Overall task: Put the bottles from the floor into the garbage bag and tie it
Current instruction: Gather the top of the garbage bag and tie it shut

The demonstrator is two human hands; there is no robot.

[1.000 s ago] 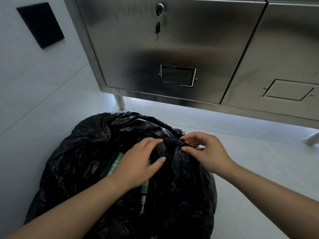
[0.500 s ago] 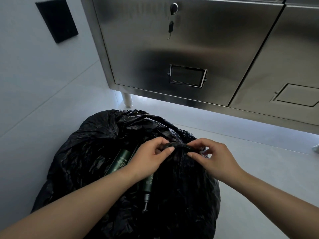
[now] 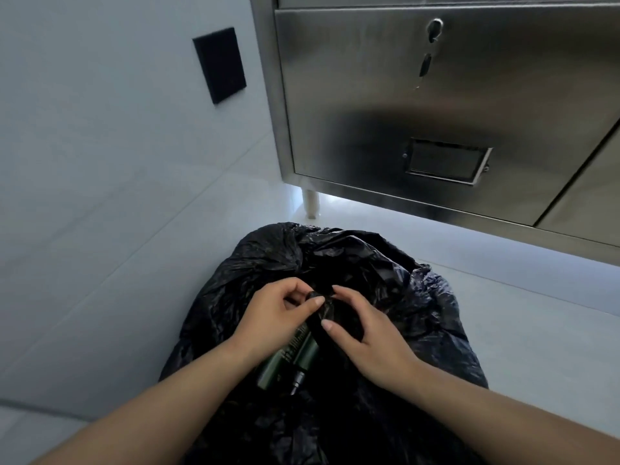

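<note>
My left hand (image 3: 275, 313) and right hand (image 3: 365, 340) meet over the top of the black bag (image 3: 419, 297), which sits on the floor (image 3: 503, 347) under and around both wrists. My left fingers are curled together with the thumb pressed to a twisted bunch of plastic, the knot (image 3: 320, 302), so that hand is pinched on it. My right hand lies just beside it, fingers closed over the same bunch from the other side, thumb tip touching the plastic below the knot (how tight that grip is I cannot tell). Right under my left palm, between my two wrists, dark green bottles (image 3: 292, 354) show through a gap in the bag, lying tilted with a dark cap end pointing back toward me. Beyond my fingertips stands a steel cabinet (image 3: 436, 105) on a short white leg (image 3: 311, 203), with a label frame (image 3: 446, 161) on its door. Off past my left hand is a pale wall (image 3: 100, 146) carrying a black plate (image 3: 219, 65).
</note>
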